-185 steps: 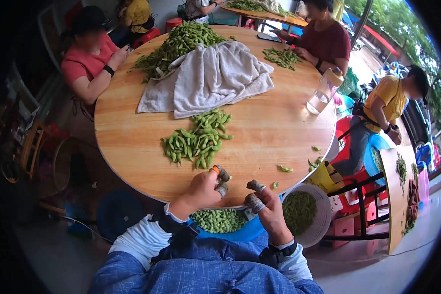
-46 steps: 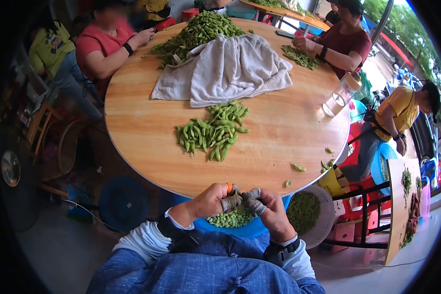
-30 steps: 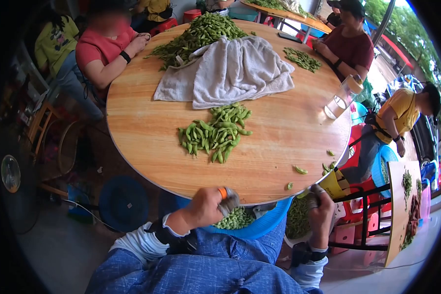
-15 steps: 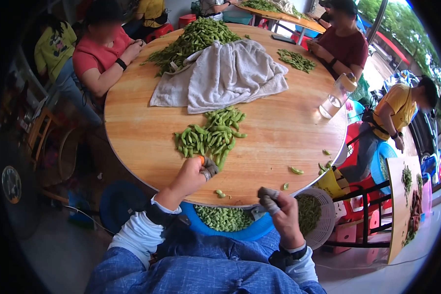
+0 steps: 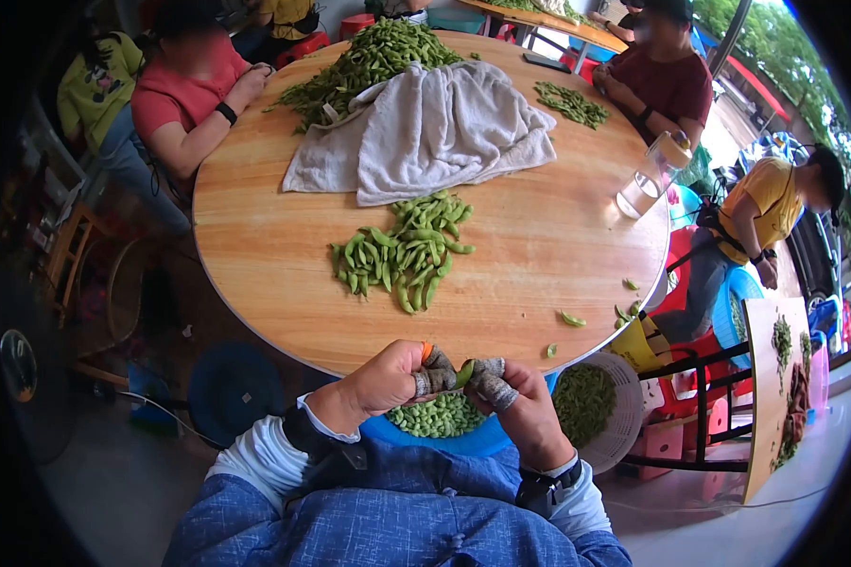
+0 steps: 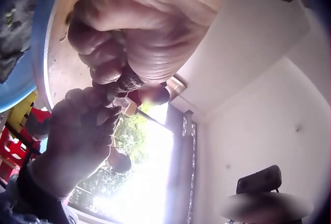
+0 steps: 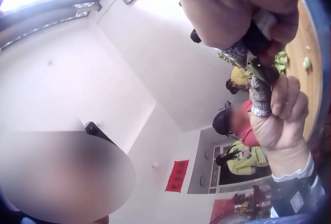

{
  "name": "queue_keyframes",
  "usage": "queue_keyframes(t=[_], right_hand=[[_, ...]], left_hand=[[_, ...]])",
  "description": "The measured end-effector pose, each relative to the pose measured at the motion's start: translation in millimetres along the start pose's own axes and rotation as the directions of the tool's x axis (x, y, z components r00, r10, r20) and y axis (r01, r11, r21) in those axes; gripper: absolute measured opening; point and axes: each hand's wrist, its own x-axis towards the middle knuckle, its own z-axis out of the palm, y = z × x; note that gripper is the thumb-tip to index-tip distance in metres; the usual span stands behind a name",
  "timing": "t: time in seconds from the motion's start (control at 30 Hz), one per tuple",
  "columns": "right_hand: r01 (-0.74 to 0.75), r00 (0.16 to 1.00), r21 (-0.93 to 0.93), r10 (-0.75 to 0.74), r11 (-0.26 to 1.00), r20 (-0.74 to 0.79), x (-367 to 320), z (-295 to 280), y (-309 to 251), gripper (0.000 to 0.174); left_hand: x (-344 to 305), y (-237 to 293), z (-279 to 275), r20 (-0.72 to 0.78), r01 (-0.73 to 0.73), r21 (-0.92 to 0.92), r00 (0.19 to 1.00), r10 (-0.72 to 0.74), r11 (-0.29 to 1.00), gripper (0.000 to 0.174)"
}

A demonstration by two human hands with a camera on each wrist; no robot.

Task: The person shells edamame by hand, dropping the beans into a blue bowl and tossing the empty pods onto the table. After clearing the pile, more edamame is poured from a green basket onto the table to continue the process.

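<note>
Close together at the table's near edge, both hands hold one green soybean pod. My left hand pinches it from one side, with grey wraps on thumb and finger and an orange band on the finger. From the other side my right hand, also with wrapped thumb and fingertip, grips the pod's other end. In the right wrist view the pod shows between the wrapped fingertips. Below the hands, shelled green beans lie in a blue basin. A small pile of pods lies ahead on the wooden table.
A white towel partly covers a large pod heap. A water bottle stands at the table's right. A white basket of green husks is on the right, and a dark blue basin on the left. Other people sit around.
A second ago the right hand was over the white basket. The left hand then reached the small pile and came back; now both hands meet over the basin with a pod between them.
</note>
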Motion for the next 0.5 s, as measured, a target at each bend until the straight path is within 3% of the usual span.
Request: queue_keyframes(t=[0.17,0.5], right_hand=[[0.016,1.000,-0.051,-0.016,0.999,0.013,-0.1,4.5,-2.1,0.026],[-0.050,0.996,0.031,0.047,0.998,0.074,-5.0,-4.3,-2.1,0.022]], left_hand=[[-1.1,-2.8,-2.9,0.018,0.019,-0.009,1.000,-0.019,1.000,0.016],[0.0,-0.8,-0.1,-0.004,0.012,0.041,1.000,-0.012,0.999,0.014]])
